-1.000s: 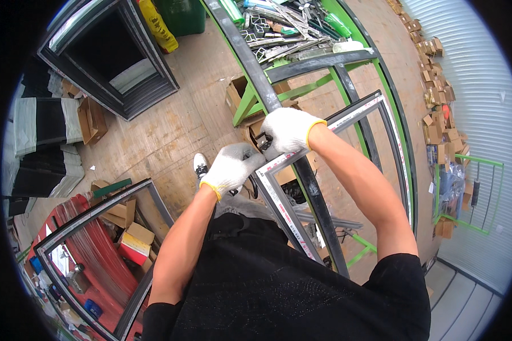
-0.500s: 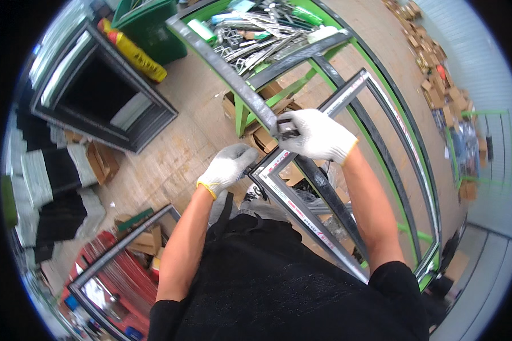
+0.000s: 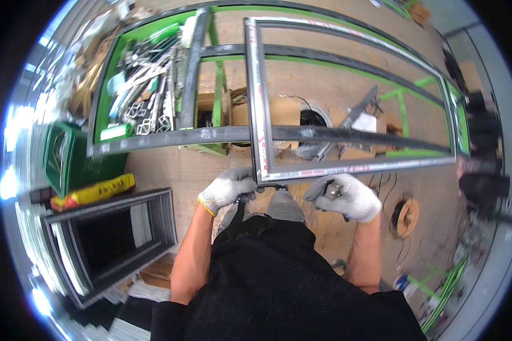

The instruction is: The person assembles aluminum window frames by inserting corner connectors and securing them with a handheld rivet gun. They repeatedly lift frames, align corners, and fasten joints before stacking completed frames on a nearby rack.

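Note:
A rectangular window frame (image 3: 261,102), dark with silvery, tape-like strips printed in red, lies on a green workbench (image 3: 210,135) with black-padded rails. My left hand (image 3: 228,188), in a white and grey work glove, is closed at the frame's near left corner, its fingertips on the edge; whether it also holds something small is hidden. My right hand (image 3: 352,199), gloved alike, is just in front of the frame's near bar, palm partly up. Its fingers curl round a small silvery metal piece (image 3: 334,190), whose exact kind I cannot make out.
Metal offcuts (image 3: 148,85) fill the bench's left bay. Left of me are a green bin (image 3: 68,165), a yellow sack (image 3: 96,192) and leaning dark frames (image 3: 165,221). A cable reel (image 3: 405,217) lies on the floor at right; cardboard boxes (image 3: 284,111) sit under the bench.
The view has swung round, so the bench now runs across in front. My right hand has come off the frame's left bar to its near side, turning palm up. The left stays by the corner.

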`<state>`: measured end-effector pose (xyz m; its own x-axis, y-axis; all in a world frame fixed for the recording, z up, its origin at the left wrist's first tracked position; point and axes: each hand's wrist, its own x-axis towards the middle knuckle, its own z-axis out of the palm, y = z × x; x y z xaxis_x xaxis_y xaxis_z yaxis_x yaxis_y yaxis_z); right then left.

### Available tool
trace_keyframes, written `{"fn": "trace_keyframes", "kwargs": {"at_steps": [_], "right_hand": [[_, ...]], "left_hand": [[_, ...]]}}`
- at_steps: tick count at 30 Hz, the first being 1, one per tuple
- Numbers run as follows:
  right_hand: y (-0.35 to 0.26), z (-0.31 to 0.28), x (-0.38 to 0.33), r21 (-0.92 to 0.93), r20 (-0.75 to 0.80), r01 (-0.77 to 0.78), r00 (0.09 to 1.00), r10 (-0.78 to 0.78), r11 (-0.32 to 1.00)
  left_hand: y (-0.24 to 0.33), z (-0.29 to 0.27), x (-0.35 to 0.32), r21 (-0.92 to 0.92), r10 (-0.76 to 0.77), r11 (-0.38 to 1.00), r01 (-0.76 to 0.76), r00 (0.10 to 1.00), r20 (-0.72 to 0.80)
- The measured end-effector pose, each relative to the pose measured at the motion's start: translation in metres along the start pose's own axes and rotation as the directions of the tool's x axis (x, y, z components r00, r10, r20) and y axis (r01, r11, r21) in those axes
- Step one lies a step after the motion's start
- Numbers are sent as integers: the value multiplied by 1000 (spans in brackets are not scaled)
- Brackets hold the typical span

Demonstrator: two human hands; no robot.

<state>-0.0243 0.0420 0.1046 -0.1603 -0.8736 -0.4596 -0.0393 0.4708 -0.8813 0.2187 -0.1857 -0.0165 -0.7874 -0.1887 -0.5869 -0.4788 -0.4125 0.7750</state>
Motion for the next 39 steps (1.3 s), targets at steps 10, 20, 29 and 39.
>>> {"fn": "trace_keyframes", "kwargs": {"at_steps": [10, 20, 29, 39], "right_hand": [[109, 142, -48, 254, -312, -187, 913, 263, 949], [117, 237, -9, 452, -859, 326, 409, 307, 831], [147, 176, -2, 311, -942, 203, 194, 274, 928], [203, -35, -76, 283, -959, 325, 131, 253, 903]], "left_hand": [[17, 1, 22, 249, -76, 968, 37, 986, 146], [-59, 72, -12, 133, -95, 989, 67, 972, 215], [-40, 47, -35, 187, -238, 960, 207, 958, 160], [-46, -64, -87, 224, -287, 938, 264, 955, 77]]}}
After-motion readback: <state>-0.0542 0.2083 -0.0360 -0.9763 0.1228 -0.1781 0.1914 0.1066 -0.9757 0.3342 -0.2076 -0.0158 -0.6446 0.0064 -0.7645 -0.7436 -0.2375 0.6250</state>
